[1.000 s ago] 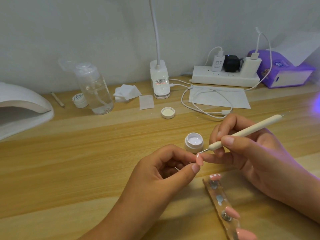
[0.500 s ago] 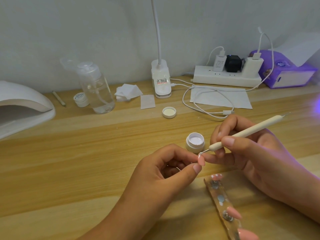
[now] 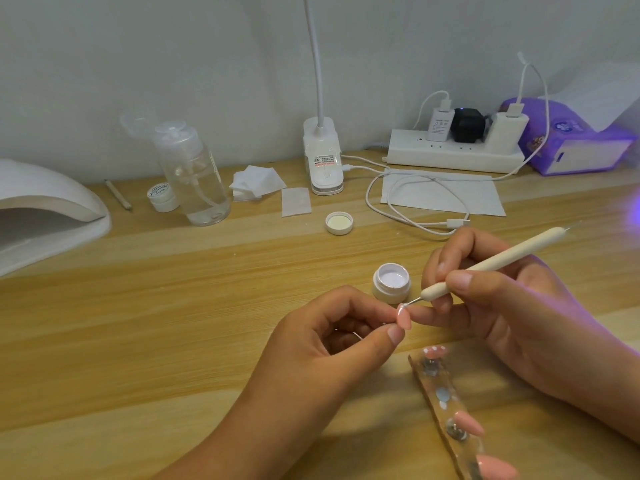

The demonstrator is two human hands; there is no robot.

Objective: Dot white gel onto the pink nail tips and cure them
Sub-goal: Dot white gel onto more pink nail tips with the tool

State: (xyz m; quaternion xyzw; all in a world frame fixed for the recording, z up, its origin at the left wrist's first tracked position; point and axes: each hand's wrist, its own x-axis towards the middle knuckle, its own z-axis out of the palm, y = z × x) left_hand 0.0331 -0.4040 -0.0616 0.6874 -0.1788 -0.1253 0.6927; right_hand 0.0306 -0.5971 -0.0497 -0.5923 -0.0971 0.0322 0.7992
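Observation:
My left hand [image 3: 332,344] pinches a pink nail tip [image 3: 403,319] between thumb and forefinger. My right hand [image 3: 512,306] grips a cream dotting tool [image 3: 491,265] like a pen, and its metal point touches the top edge of that tip. Just behind the tip stands an open white gel jar [image 3: 392,282]. A clear holder strip [image 3: 446,410] lies at the lower right with several pink tips on it; the nearest-to-hand tip [image 3: 434,351] bears white dots. The white curing lamp [image 3: 45,209] sits at the far left.
The jar's lid [image 3: 339,223] lies behind the jar. Along the wall stand a clear pump bottle [image 3: 194,178], a small closed jar [image 3: 162,197], cotton pads [image 3: 256,183], a clip lamp base [image 3: 322,161], a power strip [image 3: 453,150] with cables, paper [image 3: 443,194] and a purple tissue pack [image 3: 568,140].
The dotting tool's point has shifted slightly along the top edge of the held tip. Both hands stay in nearly the same place.

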